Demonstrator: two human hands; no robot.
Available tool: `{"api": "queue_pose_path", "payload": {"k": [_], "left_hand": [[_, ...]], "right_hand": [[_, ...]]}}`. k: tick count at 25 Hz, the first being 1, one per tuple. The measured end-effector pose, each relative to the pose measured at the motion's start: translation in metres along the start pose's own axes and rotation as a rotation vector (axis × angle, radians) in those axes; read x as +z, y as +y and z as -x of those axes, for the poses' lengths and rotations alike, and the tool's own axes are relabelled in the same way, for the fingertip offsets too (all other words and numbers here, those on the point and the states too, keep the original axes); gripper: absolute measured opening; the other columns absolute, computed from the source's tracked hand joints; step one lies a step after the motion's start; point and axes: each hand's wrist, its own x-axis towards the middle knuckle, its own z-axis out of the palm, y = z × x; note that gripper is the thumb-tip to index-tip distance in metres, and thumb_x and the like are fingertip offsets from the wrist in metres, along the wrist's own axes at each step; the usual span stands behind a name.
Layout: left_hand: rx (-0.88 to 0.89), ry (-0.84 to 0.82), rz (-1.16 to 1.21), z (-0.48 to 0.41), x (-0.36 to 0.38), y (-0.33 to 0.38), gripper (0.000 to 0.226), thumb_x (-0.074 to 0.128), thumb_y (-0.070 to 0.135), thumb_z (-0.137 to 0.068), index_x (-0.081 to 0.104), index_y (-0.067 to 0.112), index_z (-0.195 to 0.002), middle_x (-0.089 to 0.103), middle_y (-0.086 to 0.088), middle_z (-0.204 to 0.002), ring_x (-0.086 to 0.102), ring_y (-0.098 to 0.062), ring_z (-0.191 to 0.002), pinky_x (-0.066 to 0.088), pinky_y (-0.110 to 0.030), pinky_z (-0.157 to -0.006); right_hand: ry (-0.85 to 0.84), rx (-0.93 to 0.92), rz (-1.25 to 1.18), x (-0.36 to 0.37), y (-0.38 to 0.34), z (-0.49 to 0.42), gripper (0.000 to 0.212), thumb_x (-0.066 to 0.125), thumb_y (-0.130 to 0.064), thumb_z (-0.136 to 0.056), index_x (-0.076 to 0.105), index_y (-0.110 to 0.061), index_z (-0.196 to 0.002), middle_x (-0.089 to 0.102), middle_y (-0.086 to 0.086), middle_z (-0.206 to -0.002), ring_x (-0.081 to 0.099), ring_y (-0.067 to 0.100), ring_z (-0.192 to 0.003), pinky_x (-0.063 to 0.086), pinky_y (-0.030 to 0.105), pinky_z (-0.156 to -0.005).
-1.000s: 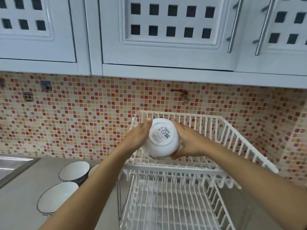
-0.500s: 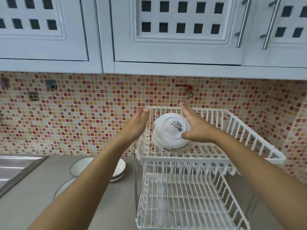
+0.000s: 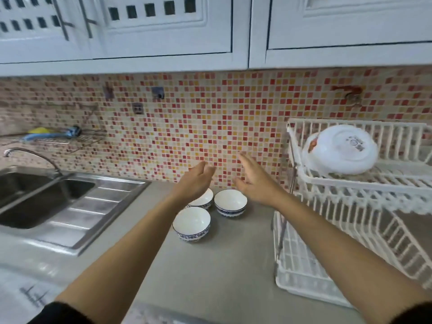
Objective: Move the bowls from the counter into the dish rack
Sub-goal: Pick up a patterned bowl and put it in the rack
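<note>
Three white bowls with blue patterned bands stand upright on the grey counter: a near bowl (image 3: 191, 223), a right bowl (image 3: 230, 203) and a far bowl (image 3: 203, 200) partly hidden behind my left hand. A fourth white bowl (image 3: 343, 149) lies tilted, base towards me, in the top tier of the white two-tier dish rack (image 3: 364, 183) at the right. My left hand (image 3: 195, 183) and my right hand (image 3: 253, 181) hover open just above the three bowls, fingers apart, holding nothing.
A steel sink (image 3: 46, 197) with a tap (image 3: 30, 155) fills the left. A wire shelf with a blue and yellow item (image 3: 46, 134) hangs on the mosaic tile wall. White cabinets (image 3: 163, 26) hang overhead. The rack's lower tier (image 3: 304, 265) holds nothing.
Both hands let go of the bowl, which now rests in the rack's top tier. They moved left and down to above the counter bowls, and the view swung left.
</note>
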Motion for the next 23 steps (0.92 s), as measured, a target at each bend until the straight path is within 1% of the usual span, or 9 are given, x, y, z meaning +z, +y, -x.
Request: {"api": "queue_pose_path", "payload": {"k": [2,4,8,12,14,16,19,21,23], "left_hand": [[-0.057,-0.017,-0.106,-0.003,0.002,-0.042,0.055,0.024,0.040,-0.101,0.032,0.010,-0.146,0.031,-0.010,-0.156,0.032,-0.029,-0.141,0.027,-0.038,-0.112],[-0.123,-0.052,-0.128,-0.010,0.010,-0.080,0.052,0.027,0.035,-0.101,0.040,0.003,-0.139,0.039,-0.018,-0.149,0.040,-0.033,-0.134,0.032,-0.038,-0.107],[-0.301,-0.098,-0.155,-0.031,0.032,-0.147,0.049,0.030,0.030,-0.102,0.040,-0.005,-0.134,0.042,-0.026,-0.144,0.041,-0.036,-0.132,0.033,-0.036,-0.104],[-0.423,-0.118,-0.128,-0.063,0.060,-0.201,0.043,0.034,0.028,-0.100,0.044,-0.008,-0.122,0.048,-0.029,-0.133,0.045,-0.039,-0.124,0.036,-0.037,-0.099],[-0.474,-0.134,-0.124,-0.084,0.074,-0.222,0.046,0.034,0.029,-0.100,0.039,-0.007,-0.128,0.044,-0.028,-0.138,0.043,-0.039,-0.128,0.034,-0.038,-0.102],[-0.513,-0.150,-0.122,-0.104,0.085,-0.238,0.054,0.034,0.030,-0.100,0.027,-0.006,-0.140,0.036,-0.026,-0.146,0.037,-0.037,-0.135,0.030,-0.037,-0.108],[-0.577,-0.154,-0.106,-0.131,0.101,-0.259,0.065,0.033,0.032,-0.100,0.008,-0.004,-0.148,0.025,-0.025,-0.153,0.030,-0.038,-0.140,0.025,-0.039,-0.113],[-0.603,-0.173,-0.122,-0.140,0.111,-0.268,0.066,0.032,0.031,-0.101,0.002,-0.001,-0.150,0.030,-0.027,-0.150,0.035,-0.040,-0.137,0.029,-0.040,-0.110],[-0.606,-0.204,-0.214,-0.145,0.116,-0.276,0.062,0.030,0.023,-0.101,0.000,0.001,-0.150,0.045,-0.027,-0.139,0.046,-0.040,-0.127,0.038,-0.040,-0.102]], "right_hand": [[-0.072,0.070,-0.011,0.048,0.004,-0.010,0.065,0.042,-0.029,-0.097,0.009,-0.010,-0.150,0.005,0.005,-0.161,0.004,0.018,-0.148,0.008,0.032,-0.119],[-0.116,0.155,-0.046,0.088,0.013,-0.019,0.061,0.041,-0.026,-0.098,0.012,-0.007,-0.149,0.009,0.009,-0.160,0.009,0.022,-0.147,0.010,0.032,-0.118],[-0.219,0.267,-0.068,0.159,0.039,-0.042,0.060,0.041,-0.026,-0.097,0.015,-0.003,-0.147,0.016,0.014,-0.157,0.017,0.026,-0.145,0.014,0.033,-0.117],[-0.283,0.386,-0.059,0.214,0.074,-0.075,0.059,0.041,-0.028,-0.097,0.020,0.002,-0.144,0.021,0.017,-0.155,0.021,0.029,-0.143,0.020,0.034,-0.114],[-0.288,0.471,-0.079,0.239,0.093,-0.091,0.062,0.040,-0.030,-0.097,0.018,0.002,-0.145,0.021,0.018,-0.155,0.023,0.031,-0.142,0.022,0.034,-0.113],[-0.302,0.560,-0.083,0.260,0.111,-0.108,0.064,0.038,-0.034,-0.098,0.017,0.003,-0.146,0.023,0.021,-0.154,0.026,0.032,-0.141,0.025,0.036,-0.112],[-0.316,0.651,-0.111,0.283,0.130,-0.127,0.060,0.035,-0.035,-0.099,0.023,0.005,-0.143,0.034,0.025,-0.147,0.037,0.035,-0.135,0.032,0.036,-0.106],[-0.321,0.654,-0.101,0.293,0.137,-0.131,0.051,0.033,-0.034,-0.099,0.035,0.004,-0.133,0.046,0.025,-0.137,0.047,0.036,-0.125,0.038,0.039,-0.100],[-0.306,0.621,-0.055,0.302,0.144,-0.133,0.038,0.032,-0.029,-0.099,0.043,0.000,-0.121,0.054,0.023,-0.127,0.053,0.037,-0.116,0.042,0.041,-0.096]]}}
